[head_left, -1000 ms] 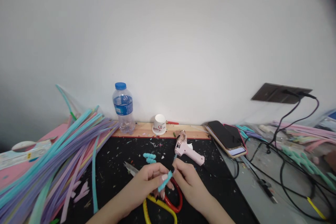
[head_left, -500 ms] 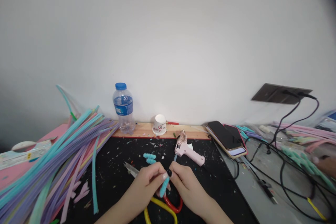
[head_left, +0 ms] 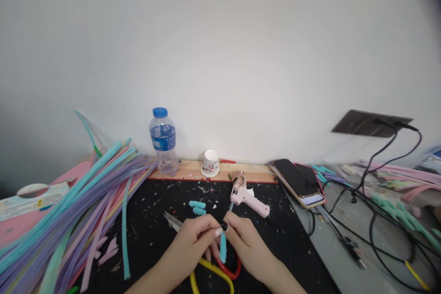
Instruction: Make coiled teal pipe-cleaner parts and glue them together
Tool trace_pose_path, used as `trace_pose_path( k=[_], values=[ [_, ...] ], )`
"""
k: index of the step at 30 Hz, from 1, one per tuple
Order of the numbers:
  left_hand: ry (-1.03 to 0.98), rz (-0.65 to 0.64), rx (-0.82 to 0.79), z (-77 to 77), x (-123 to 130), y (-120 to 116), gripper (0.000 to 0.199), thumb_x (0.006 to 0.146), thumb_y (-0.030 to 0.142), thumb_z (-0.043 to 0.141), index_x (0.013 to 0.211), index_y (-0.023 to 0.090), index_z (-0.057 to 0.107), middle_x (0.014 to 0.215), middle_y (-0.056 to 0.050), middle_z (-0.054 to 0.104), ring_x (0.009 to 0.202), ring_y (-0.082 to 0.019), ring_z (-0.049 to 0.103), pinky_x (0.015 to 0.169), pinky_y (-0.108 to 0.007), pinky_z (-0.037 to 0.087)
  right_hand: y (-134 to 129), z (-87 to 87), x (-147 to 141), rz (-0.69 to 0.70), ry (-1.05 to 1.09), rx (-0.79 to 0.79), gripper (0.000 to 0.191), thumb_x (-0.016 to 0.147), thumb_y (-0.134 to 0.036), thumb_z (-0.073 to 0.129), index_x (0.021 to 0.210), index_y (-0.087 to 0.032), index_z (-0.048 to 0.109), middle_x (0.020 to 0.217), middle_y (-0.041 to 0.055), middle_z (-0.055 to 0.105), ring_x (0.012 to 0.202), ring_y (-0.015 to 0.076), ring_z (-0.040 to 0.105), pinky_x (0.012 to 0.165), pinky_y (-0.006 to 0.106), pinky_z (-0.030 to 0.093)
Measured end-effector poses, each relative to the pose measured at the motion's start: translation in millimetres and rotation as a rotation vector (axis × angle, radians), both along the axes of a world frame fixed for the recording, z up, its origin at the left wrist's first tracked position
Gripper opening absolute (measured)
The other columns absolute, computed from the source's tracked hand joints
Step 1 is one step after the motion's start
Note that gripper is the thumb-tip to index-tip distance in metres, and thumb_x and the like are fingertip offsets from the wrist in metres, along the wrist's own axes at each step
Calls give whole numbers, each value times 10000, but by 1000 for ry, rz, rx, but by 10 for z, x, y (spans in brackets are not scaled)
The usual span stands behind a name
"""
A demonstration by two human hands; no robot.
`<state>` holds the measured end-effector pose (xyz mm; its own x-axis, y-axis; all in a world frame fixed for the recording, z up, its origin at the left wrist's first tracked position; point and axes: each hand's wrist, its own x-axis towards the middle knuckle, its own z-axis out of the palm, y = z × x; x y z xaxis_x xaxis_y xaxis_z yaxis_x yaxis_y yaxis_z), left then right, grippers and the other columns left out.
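Between my two hands, a light blue fuzzy coiled piece [head_left: 223,249] hangs down from the fingertips. My left hand [head_left: 197,239] pinches its upper end from the left. The fingers of my right hand [head_left: 243,239] are closed on the same end, touching those of the left. Below the hands lie scissors [head_left: 216,272] with yellow and red handles, their blades pointing up and left and partly covered by my left hand. Two blue coiled pieces [head_left: 197,207] rest on the black mat just beyond my left hand. A pink glue gun [head_left: 251,200] lies beyond my right hand.
Bundled pastel fuzzy stems [head_left: 99,206] spread over the left side. A plastic bottle [head_left: 163,142] and a paper cup [head_left: 210,164] stand by the wall. Phones [head_left: 299,181] lie at the right, beside black cables [head_left: 370,211] and more stems.
The blue coiled piece between my fingers has swung from a slant to nearly upright, its lower end moving right. At the far right edge, another person's hand has mostly gone from view.
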<state>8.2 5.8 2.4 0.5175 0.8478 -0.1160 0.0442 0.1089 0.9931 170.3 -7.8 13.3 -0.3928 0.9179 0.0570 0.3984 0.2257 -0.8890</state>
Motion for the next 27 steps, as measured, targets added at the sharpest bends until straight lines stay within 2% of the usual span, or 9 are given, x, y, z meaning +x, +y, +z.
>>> trace_pose_path(
  k=[5,13,20,27],
  values=[
    [-52,-17,-159,25,13,26,164,803,275,505,733,133,547,669,-8,642,596,-150,664,521,-212,466,14,-9,-4,0,15,-30,281,931,-264,304,662,-193,346,574,-60,365,534,92,314,488,206,260],
    [-9,8,-133,-13,7,-12,154,807,249,483,732,130,546,711,-30,662,642,-167,678,555,-234,482,3,-13,-3,-25,-109,75,251,908,-194,337,659,-200,311,577,-64,370,534,88,344,498,202,258],
    [-69,-17,-128,9,20,-8,156,819,254,492,727,133,528,656,-9,645,545,-131,649,516,-217,470,-15,-18,-31,-32,-42,20,281,919,-226,322,641,-191,341,558,-59,383,524,89,363,492,201,267],
    [-175,-57,-241,80,4,-18,192,801,288,540,702,123,531,598,-12,644,506,-112,628,503,-200,456,-31,-36,-32,-46,80,-59,328,923,-319,336,632,-178,391,558,-49,400,529,95,372,494,207,282]
  ],
)
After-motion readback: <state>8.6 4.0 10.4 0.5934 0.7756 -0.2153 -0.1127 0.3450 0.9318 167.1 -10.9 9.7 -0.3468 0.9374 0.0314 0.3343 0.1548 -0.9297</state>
